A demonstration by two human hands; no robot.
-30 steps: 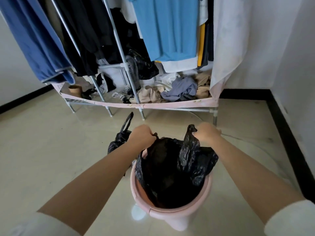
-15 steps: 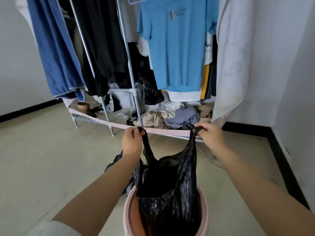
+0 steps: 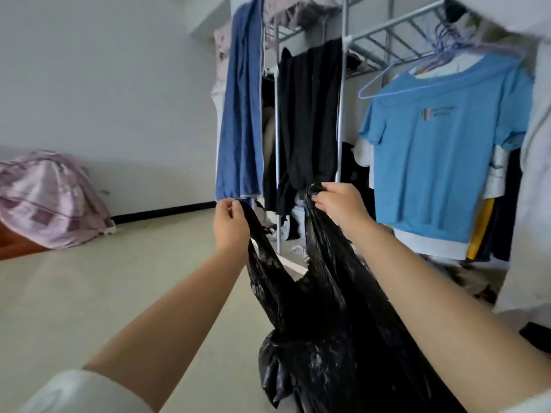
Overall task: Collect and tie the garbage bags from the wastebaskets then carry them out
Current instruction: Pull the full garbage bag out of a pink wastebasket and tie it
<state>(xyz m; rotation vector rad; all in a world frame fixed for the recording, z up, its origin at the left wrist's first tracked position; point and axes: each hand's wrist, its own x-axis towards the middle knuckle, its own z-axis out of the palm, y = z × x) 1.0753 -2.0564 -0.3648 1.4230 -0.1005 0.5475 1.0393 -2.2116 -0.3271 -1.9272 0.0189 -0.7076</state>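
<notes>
A black garbage bag [image 3: 325, 332] hangs stretched in front of me, lifted high by its two handles. My left hand [image 3: 231, 226] grips the left handle and my right hand [image 3: 338, 202] grips the right one, the two held apart at chest height. A second black bag bundle [image 3: 272, 365] dangles lower left, beside the main bag. The pink wastebasket is out of view.
A metal clothes rack [image 3: 341, 93] stands straight ahead with a blue garment [image 3: 241, 120], black clothes [image 3: 310, 114] and a light blue T-shirt [image 3: 444, 150]. A pink bundle of bedding [image 3: 47, 201] lies at the left wall. Beige floor [image 3: 104, 293] stretches left.
Both hands have pulled the bag up and out of the pink wastebasket, which has dropped out of view. The camera has tilted upward and a little left.
</notes>
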